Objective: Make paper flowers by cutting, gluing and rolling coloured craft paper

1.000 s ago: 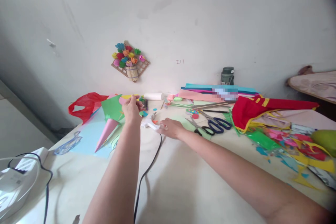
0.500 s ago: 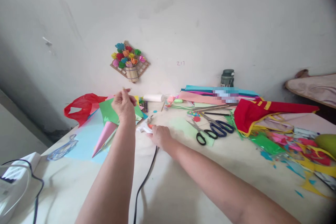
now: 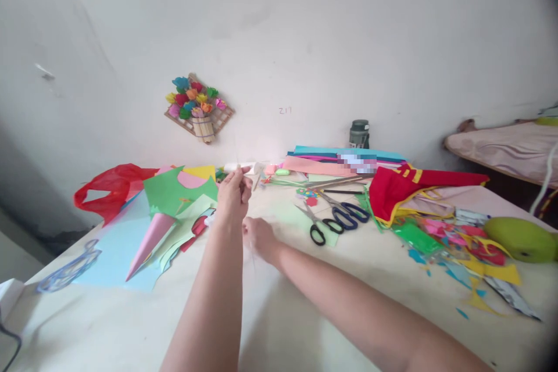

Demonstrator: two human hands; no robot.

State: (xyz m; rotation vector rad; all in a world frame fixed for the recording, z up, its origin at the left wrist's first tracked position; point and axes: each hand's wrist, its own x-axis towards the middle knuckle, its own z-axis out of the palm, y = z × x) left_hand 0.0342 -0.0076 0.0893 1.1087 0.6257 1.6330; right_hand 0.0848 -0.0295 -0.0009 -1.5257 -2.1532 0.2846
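My left hand (image 3: 233, 192) is raised above the table (image 3: 305, 314), its fingers pinched on a thin pale stick whose tip shows by the thumb. My right hand (image 3: 258, 236) rests on the table just right of my left wrist. Its fingers are curled, and what it holds is hidden. A small white part (image 3: 210, 220) peeks out behind my left forearm. A pink paper cone (image 3: 148, 238), a green sheet (image 3: 170, 189) and a light blue sheet (image 3: 113, 250) lie to the left of my hands.
Black scissors (image 3: 322, 231) and blue scissors (image 3: 349, 215) lie right of my hands. Beyond them are a red cloth (image 3: 405, 186), stacked coloured paper (image 3: 331, 165), a dark jar (image 3: 360, 133), paper scraps (image 3: 457, 238) and a green roll (image 3: 521, 238). A red bag (image 3: 108, 186) lies left. A paper-flower piece (image 3: 198, 107) hangs on the wall.
My left hand moved right and rose with the thin stick. My right hand drew back toward me. The white glue gun and its black cord are now mostly out of sight.
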